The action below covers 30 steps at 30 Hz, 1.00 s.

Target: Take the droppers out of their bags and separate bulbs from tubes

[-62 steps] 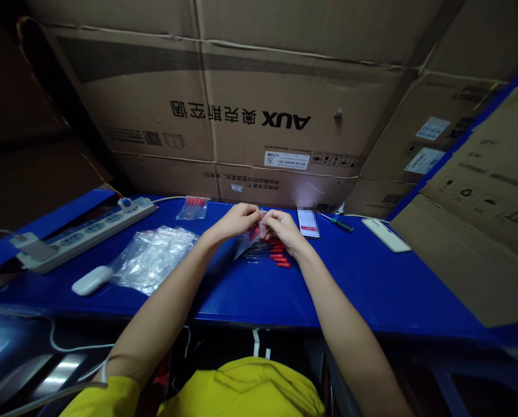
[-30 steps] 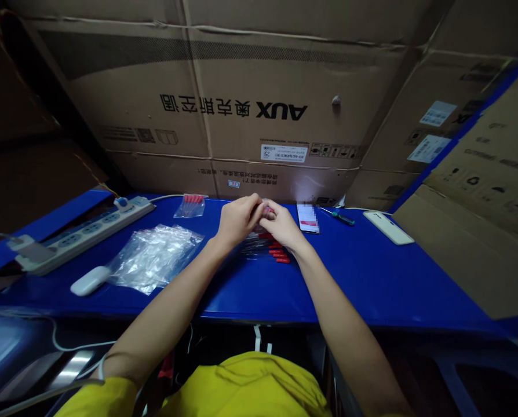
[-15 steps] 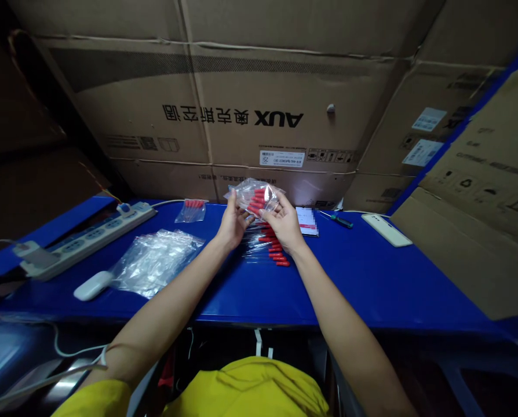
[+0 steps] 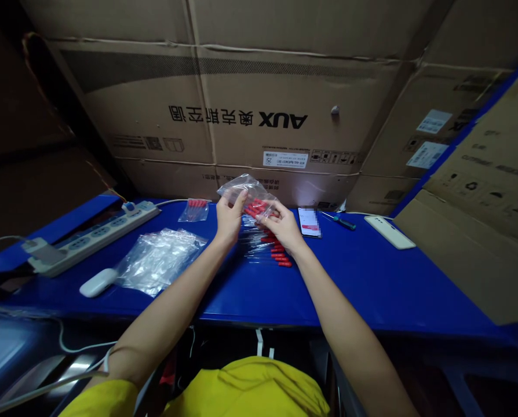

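Note:
Between my hands, above the blue table (image 4: 354,284), is a clear plastic bag (image 4: 247,184) with several red-capped thin clear sticks (image 4: 256,207) inside. My left hand (image 4: 229,220) pinches the bag's left side. With closed fingers, my right hand (image 4: 285,227) grips its lower right part. Beneath the hands lies a row of loose red-capped sticks (image 4: 280,256), partly hidden by the right hand. A filled bag (image 4: 194,209) with red caps rests farther back on the left. Flat plastic bags (image 4: 157,260) are piled nearer my left forearm.
A white mouse-shaped object (image 4: 98,282) touches the bag pile. Behind it runs a power strip (image 4: 98,234) with plugs and cables. To the right are a lit phone (image 4: 309,222), a screwdriver (image 4: 344,222) and a pale phone-like slab (image 4: 389,231). Cardboard (image 4: 241,87) walls the back.
My left hand has turned and shifted slightly left on the bag, whose empty end now rises to the upper left. The right hand still grips the lower right part.

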### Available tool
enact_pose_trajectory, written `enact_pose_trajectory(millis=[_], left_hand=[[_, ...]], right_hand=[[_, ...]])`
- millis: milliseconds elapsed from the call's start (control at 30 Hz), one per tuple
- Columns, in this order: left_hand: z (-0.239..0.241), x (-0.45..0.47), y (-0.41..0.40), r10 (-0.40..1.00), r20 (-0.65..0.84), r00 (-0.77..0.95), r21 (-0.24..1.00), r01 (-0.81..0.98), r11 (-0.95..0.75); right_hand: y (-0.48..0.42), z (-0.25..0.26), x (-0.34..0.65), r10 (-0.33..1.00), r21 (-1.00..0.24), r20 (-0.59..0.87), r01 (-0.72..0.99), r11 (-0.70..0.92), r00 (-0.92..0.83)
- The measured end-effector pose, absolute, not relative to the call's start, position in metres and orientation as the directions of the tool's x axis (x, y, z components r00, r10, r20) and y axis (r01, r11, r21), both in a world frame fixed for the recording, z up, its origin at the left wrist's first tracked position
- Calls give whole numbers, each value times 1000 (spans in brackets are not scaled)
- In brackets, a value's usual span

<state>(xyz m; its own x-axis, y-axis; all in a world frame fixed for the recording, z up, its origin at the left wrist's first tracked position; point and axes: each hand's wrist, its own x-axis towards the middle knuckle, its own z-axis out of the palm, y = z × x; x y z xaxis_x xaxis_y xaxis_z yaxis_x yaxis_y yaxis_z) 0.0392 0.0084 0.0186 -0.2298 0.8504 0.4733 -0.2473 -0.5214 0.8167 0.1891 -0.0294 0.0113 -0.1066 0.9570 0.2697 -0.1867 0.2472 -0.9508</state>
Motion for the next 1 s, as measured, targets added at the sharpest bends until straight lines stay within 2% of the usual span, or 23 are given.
enact_pose_trajectory(millis=[200, 300, 400, 500, 600, 700, 833, 1000], left_hand=[[20, 35, 7, 774, 615, -153, 777, -49, -627], [19, 35, 8, 765, 625, -155, 773, -15, -634], [17, 34, 11, 767, 600, -228, 785, -12, -619], [16, 33, 13, 746, 606, -275, 780, 22, -626], [18, 33, 8, 719, 661, -215, 746, 83, -661], [21, 35, 2, 743, 645, -176, 760, 54, -647], [22, 34, 4, 785, 564, -257, 804, -46, -593], [17, 30, 10, 791, 546, -277, 814, -46, -579]], right_hand=[[-31, 12, 190, 959, -972, 233, -56, 227, -164], [-31, 11, 192, 944, -967, 249, -9, 253, -216], [-31, 9, 192, 933, -961, 256, 35, 273, -254], [-30, 6, 189, 931, -967, 235, 33, 254, -279], [-30, 4, 185, 926, -974, 213, 8, 227, -312], [-31, 3, 185, 934, -969, 219, 51, 243, -283], [-31, 3, 189, 939, -959, 220, 116, 257, -263], [-34, 5, 187, 935, -979, 184, 31, 203, -304]])
